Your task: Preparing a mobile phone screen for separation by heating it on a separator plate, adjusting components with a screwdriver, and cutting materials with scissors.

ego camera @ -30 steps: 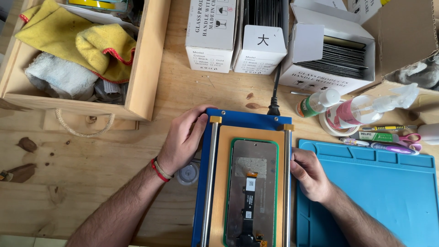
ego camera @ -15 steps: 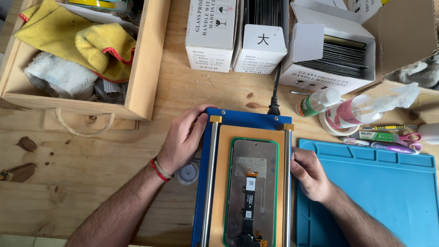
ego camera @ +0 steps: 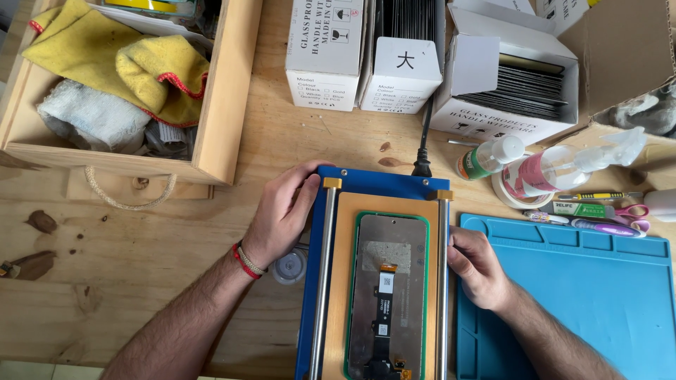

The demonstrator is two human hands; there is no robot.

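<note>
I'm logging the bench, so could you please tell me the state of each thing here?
Left hand: resting on the blue machine's left edge.
Right hand: against its right rail.
Phone screen: flat, back side up.
Power cable: plugged in.
Open box: flaps up.

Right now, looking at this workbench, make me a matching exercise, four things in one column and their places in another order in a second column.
Things:
1. yellow cloth
2. phone screen
3. left hand
4. right hand

Places:
A. on the blue machine's orange plate
B. in the wooden crate
C. at the machine's right rail, beside the blue mat
D. on the machine's upper left corner

Pairs: 1-B, 2-A, 3-D, 4-C
</note>
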